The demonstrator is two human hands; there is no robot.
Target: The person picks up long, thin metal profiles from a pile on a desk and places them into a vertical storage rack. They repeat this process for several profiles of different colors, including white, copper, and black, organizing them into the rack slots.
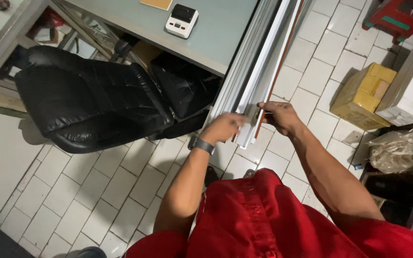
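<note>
Profiles: I am seeing a bundle of long white metal profiles [259, 67] leaning along the desk's right edge, its lower end sitting between my two hands.
Left hand: my left hand [224, 128] is curling its grip closed around the bundle's lower end from the left; a dark watch [201, 145] is sitting on that wrist.
Right hand: my right hand [279, 116] is pinching the bundle's end from the right, grip closed on it.
Desk: the grey-green desk [216, 38] is lying beyond both hands, carrying a small white device [181, 20].
Chair: a black padded chair [96, 100] is standing left of the left hand.
Box: a yellow carton [364, 95] is resting on the white tiled floor [87, 186], right of the right hand.
</note>
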